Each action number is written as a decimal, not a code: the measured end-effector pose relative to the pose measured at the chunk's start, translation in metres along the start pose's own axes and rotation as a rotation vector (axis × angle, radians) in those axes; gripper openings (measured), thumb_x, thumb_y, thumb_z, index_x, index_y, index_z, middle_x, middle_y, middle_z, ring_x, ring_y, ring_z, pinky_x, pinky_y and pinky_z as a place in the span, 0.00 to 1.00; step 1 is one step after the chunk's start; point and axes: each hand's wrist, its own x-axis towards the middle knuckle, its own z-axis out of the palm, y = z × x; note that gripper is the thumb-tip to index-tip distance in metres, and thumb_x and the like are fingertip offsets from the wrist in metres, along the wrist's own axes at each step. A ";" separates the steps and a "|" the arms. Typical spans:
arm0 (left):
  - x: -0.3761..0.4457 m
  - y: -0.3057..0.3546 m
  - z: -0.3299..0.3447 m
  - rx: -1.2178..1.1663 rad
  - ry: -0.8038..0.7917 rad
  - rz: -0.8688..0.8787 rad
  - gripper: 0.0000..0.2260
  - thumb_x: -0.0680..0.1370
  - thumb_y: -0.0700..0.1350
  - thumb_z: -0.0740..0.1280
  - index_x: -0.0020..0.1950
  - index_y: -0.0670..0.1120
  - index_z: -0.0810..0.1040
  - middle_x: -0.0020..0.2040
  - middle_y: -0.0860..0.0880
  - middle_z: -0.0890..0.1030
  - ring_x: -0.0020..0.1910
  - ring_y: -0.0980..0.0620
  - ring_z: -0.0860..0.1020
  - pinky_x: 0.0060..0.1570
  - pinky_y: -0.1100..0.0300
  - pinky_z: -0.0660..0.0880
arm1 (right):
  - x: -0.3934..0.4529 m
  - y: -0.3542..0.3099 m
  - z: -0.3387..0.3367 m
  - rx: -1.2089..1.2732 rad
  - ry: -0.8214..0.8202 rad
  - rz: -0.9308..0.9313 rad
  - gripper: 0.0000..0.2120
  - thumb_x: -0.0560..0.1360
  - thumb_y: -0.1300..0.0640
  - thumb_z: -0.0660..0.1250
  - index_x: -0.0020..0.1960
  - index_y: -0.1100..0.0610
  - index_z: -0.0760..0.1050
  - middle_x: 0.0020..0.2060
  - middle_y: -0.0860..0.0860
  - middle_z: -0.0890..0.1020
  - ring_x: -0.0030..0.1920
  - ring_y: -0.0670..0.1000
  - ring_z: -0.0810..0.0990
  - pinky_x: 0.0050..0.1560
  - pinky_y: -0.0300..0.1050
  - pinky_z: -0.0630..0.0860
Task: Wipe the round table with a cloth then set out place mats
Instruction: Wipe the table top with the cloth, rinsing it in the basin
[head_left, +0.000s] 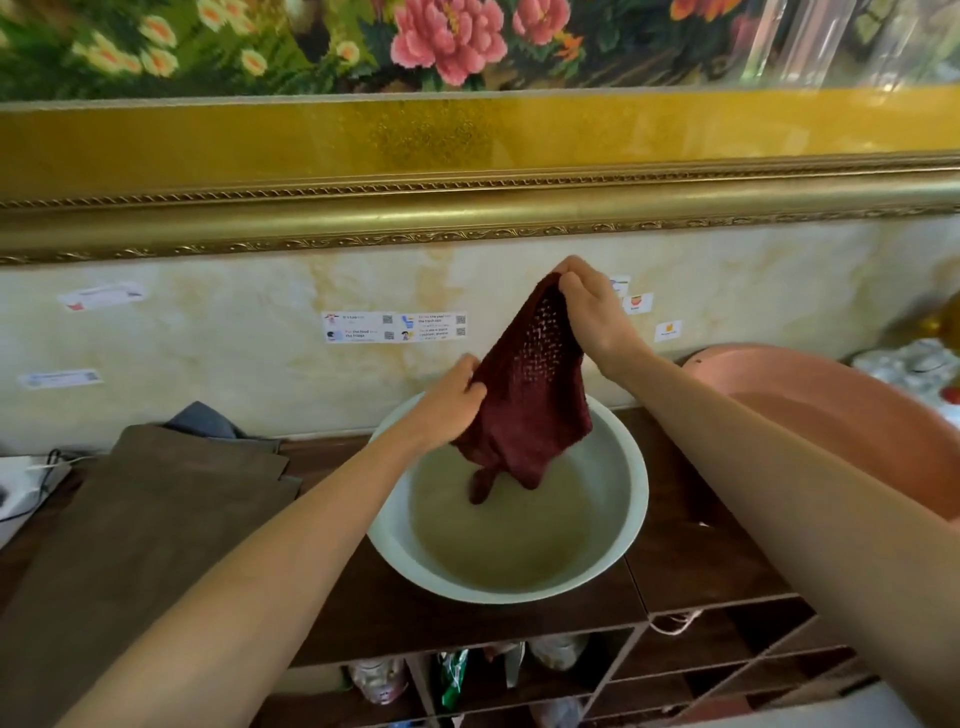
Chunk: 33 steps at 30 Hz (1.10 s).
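Cloth (524, 410) (both hands gripping), over water-filled basin (631, 499)

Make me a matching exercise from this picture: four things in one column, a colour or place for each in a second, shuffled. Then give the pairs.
Things:
1. cloth
2. basin
3. tub
4. mats

Descriptions:
A. pink, at the right
B. dark red, held by left hand and right hand
C. brown, stacked at the left
D. white, holds water

Pairs: 1-B, 2-D, 3-A, 4-C
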 end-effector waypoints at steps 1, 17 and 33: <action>0.002 0.010 -0.006 -0.029 0.069 0.034 0.03 0.81 0.42 0.57 0.50 0.48 0.68 0.42 0.47 0.75 0.41 0.48 0.74 0.42 0.54 0.70 | 0.003 -0.004 -0.003 0.007 0.058 -0.018 0.09 0.79 0.64 0.51 0.44 0.60 0.68 0.39 0.52 0.71 0.43 0.49 0.70 0.43 0.44 0.66; -0.003 -0.082 0.054 0.802 -0.351 0.030 0.25 0.82 0.39 0.54 0.79 0.48 0.55 0.77 0.47 0.58 0.76 0.44 0.55 0.74 0.47 0.56 | -0.069 0.139 0.046 -0.947 -0.858 0.045 0.22 0.83 0.54 0.53 0.75 0.60 0.56 0.74 0.59 0.62 0.72 0.59 0.63 0.68 0.52 0.61; 0.011 -0.072 0.038 0.286 -0.108 -0.058 0.11 0.81 0.40 0.61 0.59 0.43 0.81 0.57 0.45 0.82 0.57 0.46 0.77 0.56 0.57 0.71 | -0.040 0.141 0.026 -0.645 -0.392 0.110 0.14 0.80 0.58 0.59 0.63 0.56 0.77 0.60 0.55 0.80 0.60 0.58 0.77 0.60 0.51 0.72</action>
